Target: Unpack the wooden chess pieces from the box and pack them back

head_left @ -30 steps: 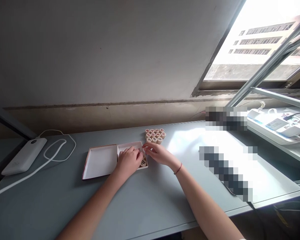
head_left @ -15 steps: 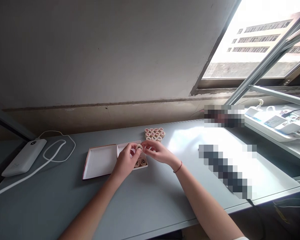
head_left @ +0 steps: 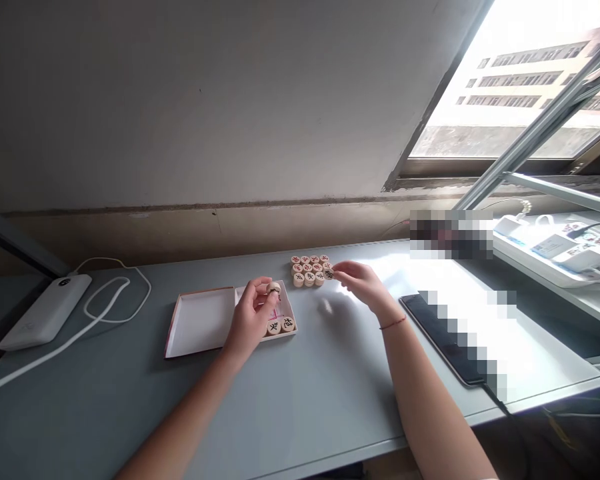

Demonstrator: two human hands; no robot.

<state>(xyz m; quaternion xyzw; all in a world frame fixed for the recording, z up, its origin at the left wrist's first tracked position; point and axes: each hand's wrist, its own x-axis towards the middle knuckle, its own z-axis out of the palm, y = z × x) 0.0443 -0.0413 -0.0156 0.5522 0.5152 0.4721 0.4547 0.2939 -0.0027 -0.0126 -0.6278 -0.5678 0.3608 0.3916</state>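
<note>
Over the open white box (head_left: pixel 293 313), my left hand (head_left: pixel 253 313) pinches a round wooden xiangqi piece (head_left: pixel 274 287). Several pieces with black characters, such as one xiangqi piece (head_left: pixel 287 325), lie along the box's front side. Part of the box is hidden behind my left hand. To the right, my right hand (head_left: pixel 363 283) has its fingertips closed on another xiangqi piece (head_left: pixel 329 274), at the front right corner of a block of pieces (head_left: pixel 307 267). That block stands in rows on the desk, with red characters at the back and black ones in front.
The box lid (head_left: pixel 203 323) lies open to the left. Farther left are a white power bank (head_left: pixel 47 313) and its white cable (head_left: pixel 105 313). A dark phone or tablet (head_left: pixel 440 340), partly pixelated, lies on the grey desk (head_left: pixel 310 400) at right, near a metal-framed shelf (head_left: pixel 555 190).
My right hand has moved away from my left, rightward to the block, with a piece now at its front right corner. My left hand stays over the box, its piece tilted.
</note>
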